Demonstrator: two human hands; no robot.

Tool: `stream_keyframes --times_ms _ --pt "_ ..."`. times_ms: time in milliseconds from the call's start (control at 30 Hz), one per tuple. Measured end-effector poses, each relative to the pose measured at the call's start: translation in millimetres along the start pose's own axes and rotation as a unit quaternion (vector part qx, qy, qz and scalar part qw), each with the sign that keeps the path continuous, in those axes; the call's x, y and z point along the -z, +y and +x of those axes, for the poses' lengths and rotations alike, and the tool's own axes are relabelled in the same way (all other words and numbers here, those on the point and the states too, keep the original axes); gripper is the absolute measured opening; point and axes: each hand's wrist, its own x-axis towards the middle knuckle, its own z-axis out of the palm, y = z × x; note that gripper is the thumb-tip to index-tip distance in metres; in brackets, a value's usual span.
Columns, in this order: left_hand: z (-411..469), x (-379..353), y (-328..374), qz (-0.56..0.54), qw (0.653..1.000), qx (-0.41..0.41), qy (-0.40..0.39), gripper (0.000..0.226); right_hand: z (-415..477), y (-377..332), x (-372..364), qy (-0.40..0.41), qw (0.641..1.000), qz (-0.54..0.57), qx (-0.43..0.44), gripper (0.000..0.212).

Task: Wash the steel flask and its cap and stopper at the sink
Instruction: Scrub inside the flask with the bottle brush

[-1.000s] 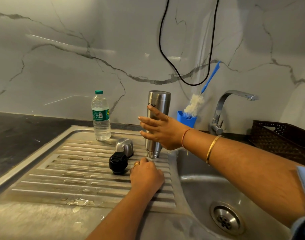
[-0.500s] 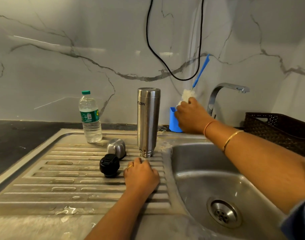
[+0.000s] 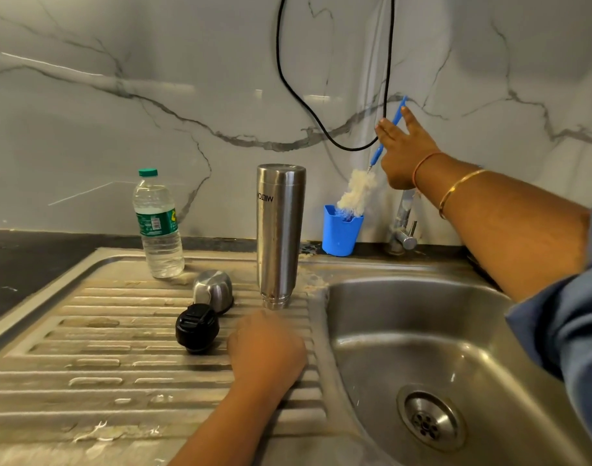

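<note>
Nearest the camera, the left hand (image 3: 266, 351) rests back-up on the ribbed steel draining board (image 3: 120, 364). It is blurred, so I cannot tell how its fingers lie. To its right is the sink (image 3: 422, 331), with the drain (image 3: 429, 420) at the bottom. A blue sleeve (image 3: 563, 331) covers the right arm above the sink.

Just left of the left hand, the black stopper (image 3: 197, 327) sits on the board. The steel cap (image 3: 214, 292) lies right behind it, touching or nearly so. Beyond the hand, the flask (image 3: 279, 230) stands upside down, mouth on the board and lettering inverted, close to the sink's rim. A clear water bottle (image 3: 158, 227) with a green top stands upright at the back left of the board.

Farther back, on the dark counter by the wall, a blue cup (image 3: 340, 233) holds a brush (image 3: 357, 191), whose fluffy white head rises out of it. The tap (image 3: 402, 223) stands just to the right. The right hand (image 3: 404, 149) is raised at the brush's blue handle with its fingers stretched out and spread. The handle runs between two of them. Whether they press on it I cannot tell. A black cable (image 3: 351, 150) loops down the marble wall behind.
</note>
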Motion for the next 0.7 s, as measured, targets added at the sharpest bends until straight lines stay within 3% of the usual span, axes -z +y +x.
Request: stream_keyframes --times_ms 233,700 --pt "0.9 -0.9 0.0 -0.012 1.000 0.012 -0.002 0.053 19.0 7.7 12.5 -0.055 0.997 -0.044 -0.019 0.045" --pt "0.2 3.9 0.5 -0.015 1.000 0.019 -0.020 0.056 5.4 53.1 17.3 0.084 0.995 -0.026 -0.037 0.036"
